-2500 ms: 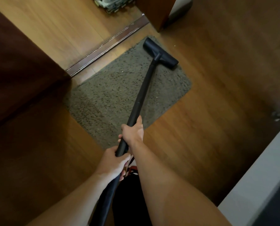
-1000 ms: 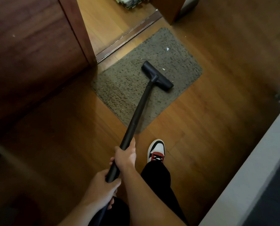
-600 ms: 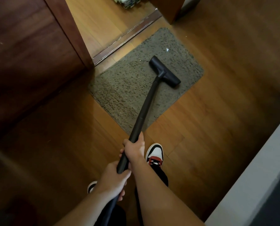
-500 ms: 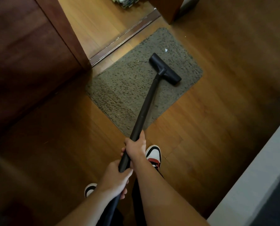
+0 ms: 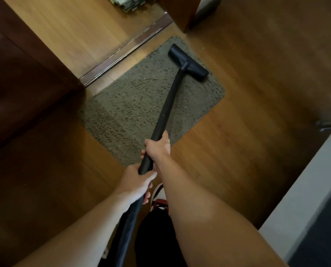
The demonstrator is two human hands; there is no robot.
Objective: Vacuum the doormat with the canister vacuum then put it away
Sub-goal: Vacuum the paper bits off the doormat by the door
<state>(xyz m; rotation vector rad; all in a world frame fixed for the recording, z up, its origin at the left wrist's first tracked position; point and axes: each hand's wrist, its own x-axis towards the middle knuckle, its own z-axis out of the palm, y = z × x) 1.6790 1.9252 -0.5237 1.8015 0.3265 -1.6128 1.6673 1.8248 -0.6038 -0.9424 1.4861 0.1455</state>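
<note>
A grey-brown shaggy doormat [image 5: 139,105] lies on the wooden floor in front of a doorway. The black vacuum wand [image 5: 167,106] slants across it, and its flat floor head [image 5: 187,62] rests on the mat's far right corner. My right hand [image 5: 157,146] grips the wand higher up. My left hand [image 5: 136,185] grips it just below, where the wand meets the dark hose [image 5: 126,232]. The canister itself is out of view.
A dark wooden door [image 5: 22,79] stands at the left. A metal threshold strip [image 5: 126,53] runs along the mat's far edge. A white-and-grey surface [image 5: 305,199] fills the lower right. My red-and-white shoe [image 5: 158,197] shows under my arms.
The floor head has slid from the mat's middle out to its far right corner. Both hands have pushed forward with the wand, keeping the same grip.
</note>
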